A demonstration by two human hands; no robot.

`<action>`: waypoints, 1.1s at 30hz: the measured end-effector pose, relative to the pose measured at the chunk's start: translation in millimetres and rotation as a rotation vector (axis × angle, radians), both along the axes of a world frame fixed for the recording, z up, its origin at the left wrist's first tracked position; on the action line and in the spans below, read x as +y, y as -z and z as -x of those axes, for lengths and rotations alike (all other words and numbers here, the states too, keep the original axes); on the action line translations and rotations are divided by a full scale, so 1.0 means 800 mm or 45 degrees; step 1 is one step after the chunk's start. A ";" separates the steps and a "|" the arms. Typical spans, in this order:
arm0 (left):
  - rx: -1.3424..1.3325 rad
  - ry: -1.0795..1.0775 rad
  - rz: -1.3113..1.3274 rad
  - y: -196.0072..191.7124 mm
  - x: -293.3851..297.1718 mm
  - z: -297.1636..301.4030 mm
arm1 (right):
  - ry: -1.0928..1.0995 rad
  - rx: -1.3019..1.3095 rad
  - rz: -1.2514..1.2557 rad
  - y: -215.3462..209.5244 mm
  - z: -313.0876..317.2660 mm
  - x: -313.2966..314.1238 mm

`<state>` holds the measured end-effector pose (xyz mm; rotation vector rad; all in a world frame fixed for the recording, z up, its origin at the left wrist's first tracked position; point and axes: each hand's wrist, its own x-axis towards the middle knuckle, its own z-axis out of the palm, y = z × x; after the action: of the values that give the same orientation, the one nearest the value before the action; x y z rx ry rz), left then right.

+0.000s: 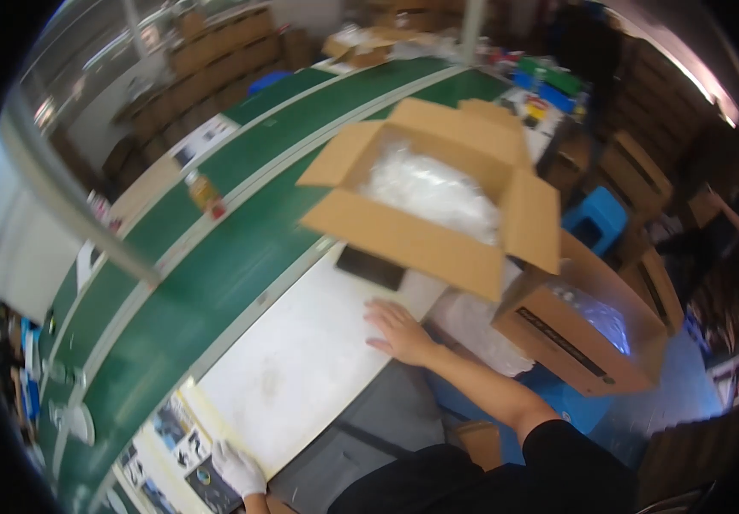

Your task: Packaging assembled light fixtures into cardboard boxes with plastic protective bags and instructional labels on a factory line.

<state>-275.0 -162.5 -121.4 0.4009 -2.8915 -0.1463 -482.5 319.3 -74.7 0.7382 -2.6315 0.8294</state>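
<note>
My right hand (398,332) is bare and lies open over the right end of the white worktop (279,360), its fingers apart and holding nothing. A small dark flat object (370,267) lies just beyond it, partly beneath an open cardboard box (403,233). Clear plastic wrapping (429,188) fills that box, whose flaps are spread outward. In a white glove, my left hand (237,469) rests with fingers outstretched at the near left edge of the worktop. It touches printed picture sheets (182,441) there. Nothing shows in its grip.
A green conveyor (241,248) runs beyond the worktop, with a bottle of amber liquid (204,194) on its divider. A second open box (571,334) holding plastic stands at the right, near clear plastic bags (481,330) and a blue stool (596,218). Another person (721,227) is farther right.
</note>
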 end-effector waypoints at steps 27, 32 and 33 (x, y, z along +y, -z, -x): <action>0.173 -0.087 -0.293 -0.034 0.002 0.036 | 0.095 -0.014 -0.262 0.100 0.084 -0.098; 0.170 -0.141 -0.164 -0.022 0.007 0.016 | 0.057 -0.282 0.459 0.076 0.052 -0.124; 0.139 -0.153 -0.208 -0.020 0.005 0.009 | -0.114 -0.417 0.549 0.044 0.024 -0.145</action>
<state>-282.4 -158.8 -105.3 0.5753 -2.7480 -0.3743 -501.3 203.6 -109.6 0.6459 -2.5522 1.5971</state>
